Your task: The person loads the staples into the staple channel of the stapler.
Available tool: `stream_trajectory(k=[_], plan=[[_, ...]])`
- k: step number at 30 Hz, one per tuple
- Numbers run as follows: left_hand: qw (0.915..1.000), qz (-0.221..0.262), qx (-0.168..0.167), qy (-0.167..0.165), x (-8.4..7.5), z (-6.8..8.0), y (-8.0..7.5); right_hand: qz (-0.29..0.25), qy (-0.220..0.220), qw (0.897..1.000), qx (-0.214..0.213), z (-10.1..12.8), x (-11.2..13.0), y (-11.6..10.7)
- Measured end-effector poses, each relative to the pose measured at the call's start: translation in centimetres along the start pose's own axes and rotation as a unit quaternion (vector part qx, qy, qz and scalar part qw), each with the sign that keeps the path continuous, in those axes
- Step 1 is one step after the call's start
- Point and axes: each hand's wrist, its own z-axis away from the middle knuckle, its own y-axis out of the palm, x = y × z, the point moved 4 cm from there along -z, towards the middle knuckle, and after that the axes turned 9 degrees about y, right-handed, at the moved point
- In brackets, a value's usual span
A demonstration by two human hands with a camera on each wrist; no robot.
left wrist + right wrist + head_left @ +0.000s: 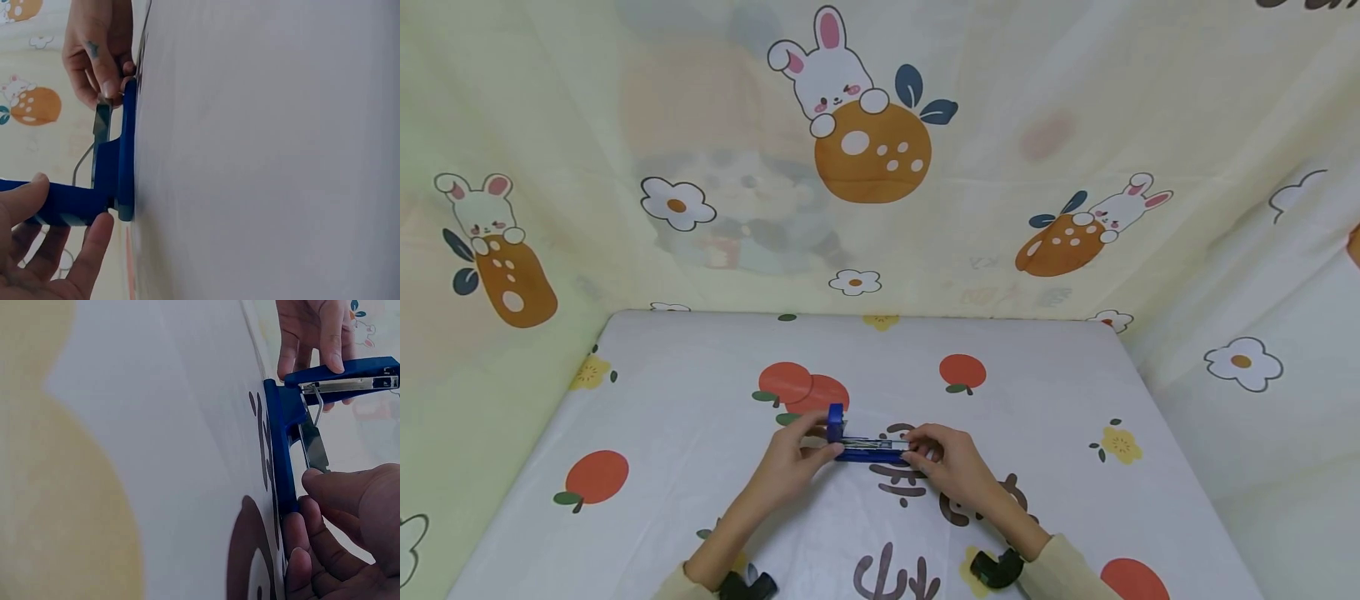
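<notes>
A blue stapler (872,457) stands on the table with its top cover (69,203) swung up, roughly at right angles to the base (281,456). The left hand (793,458) grips that raised cover between thumb and fingers. At the stapler's front end, the right hand (951,462) has its thumb on the tip of the metal staple channel (314,444), fingers curled beside the base. A thin bent wire (319,406) links the cover and the channel. Whether staples lie in the channel cannot be made out.
The table is covered by a white cloth (685,450) printed with fruit and flowers. Black wrist straps (997,569) sit at both wrists. Behind the table hangs a pale curtain (985,208) with rabbit prints.
</notes>
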Motion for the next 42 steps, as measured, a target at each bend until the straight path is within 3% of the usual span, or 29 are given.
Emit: stream_trajectory(k=[23,35,42], plan=[[0.9927,-0.113,-0.006,0.043,-1.4,-0.3,1.2,0.008,0.011,1.0,-0.01,0.2,0.1,0.1],[0.9744,-0.219,0.006,0.05,-1.8,-0.6,1.9,0.01,0.011,1.0,-0.01,0.3,0.0,0.1],[0.959,-0.278,0.004,0.053,-2.4,-0.6,2.3,0.006,0.003,1.0,-0.009,0.2,-0.1,0.2]])
